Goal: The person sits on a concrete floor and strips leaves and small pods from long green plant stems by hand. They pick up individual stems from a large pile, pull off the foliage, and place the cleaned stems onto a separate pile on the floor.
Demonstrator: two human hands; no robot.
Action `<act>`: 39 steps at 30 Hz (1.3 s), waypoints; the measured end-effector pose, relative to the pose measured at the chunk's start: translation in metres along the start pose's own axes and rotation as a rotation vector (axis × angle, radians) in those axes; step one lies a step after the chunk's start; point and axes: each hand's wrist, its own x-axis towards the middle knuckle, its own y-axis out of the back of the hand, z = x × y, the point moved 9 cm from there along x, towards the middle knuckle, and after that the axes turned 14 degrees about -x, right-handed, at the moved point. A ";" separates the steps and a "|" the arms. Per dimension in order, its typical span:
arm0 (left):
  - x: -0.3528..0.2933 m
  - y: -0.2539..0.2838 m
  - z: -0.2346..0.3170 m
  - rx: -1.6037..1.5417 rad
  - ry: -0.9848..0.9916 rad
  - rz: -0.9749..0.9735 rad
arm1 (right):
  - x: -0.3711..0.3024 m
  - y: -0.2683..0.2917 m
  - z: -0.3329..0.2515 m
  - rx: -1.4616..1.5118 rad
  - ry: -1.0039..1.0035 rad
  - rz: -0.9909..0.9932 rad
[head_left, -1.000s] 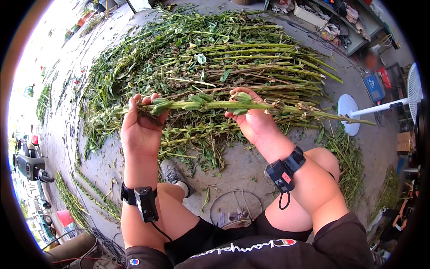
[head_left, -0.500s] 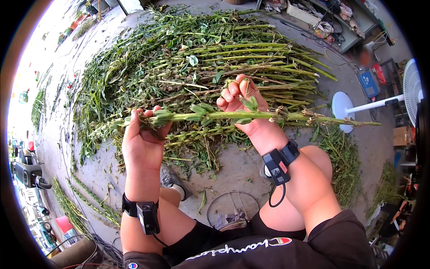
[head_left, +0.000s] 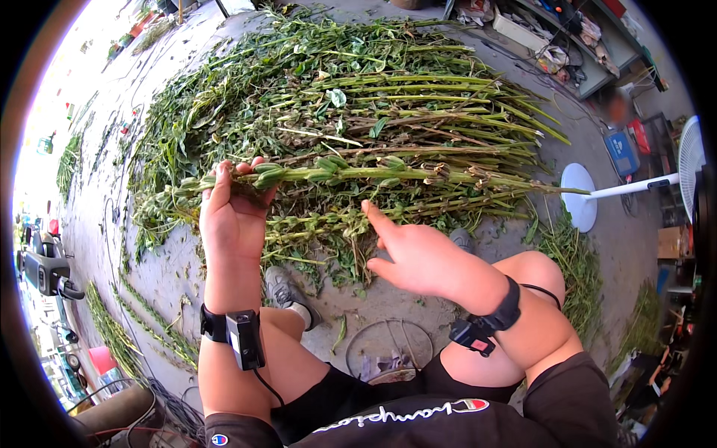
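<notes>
Standing near the lower left edge, a pink container (head_left: 102,360) is too small to show what it holds; daylight whites out much of the area above it. To its right, the person's left hand (head_left: 237,213) is raised, its fingers curled around a green stalk (head_left: 358,173) studded with pods. The stalk lies level across the middle, above a broad pile (head_left: 321,97) of leafy cut plants on the grey floor. A round wire frame (head_left: 390,322) sits between the knees, its near side hidden by black shorts. Just below the stalk and apart from it, the right hand (head_left: 426,257) has its index finger and thumb spread, with nothing between them; its other fingers are mostly hidden. At upper right are a long white box (head_left: 515,32), its contents unclear, and a cluttered shelf. Farther right stand a white fan (head_left: 635,187), its head cut by the dark rim, a blue box (head_left: 621,153) and a cardboard box (head_left: 674,243), their insides not visible.
</notes>
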 end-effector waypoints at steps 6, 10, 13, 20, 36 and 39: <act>-0.013 -0.022 0.000 0.096 -0.030 -0.150 | -0.034 0.080 0.046 0.526 -0.045 0.200; -0.024 -0.042 -0.014 0.129 -0.033 -0.244 | -0.005 0.085 0.100 0.608 -0.076 0.526; -0.034 -0.053 -0.026 0.137 0.000 -0.291 | 0.025 0.047 0.102 0.376 -0.149 0.231; -0.035 -0.050 -0.046 0.117 0.099 -0.280 | 0.033 -0.022 0.068 0.737 -0.144 -0.415; -0.003 -0.002 -0.020 0.239 0.034 -0.014 | 0.003 0.069 0.044 1.192 0.347 0.254; -0.003 0.003 -0.023 0.183 0.068 -0.013 | 0.002 0.056 0.038 1.222 0.319 0.207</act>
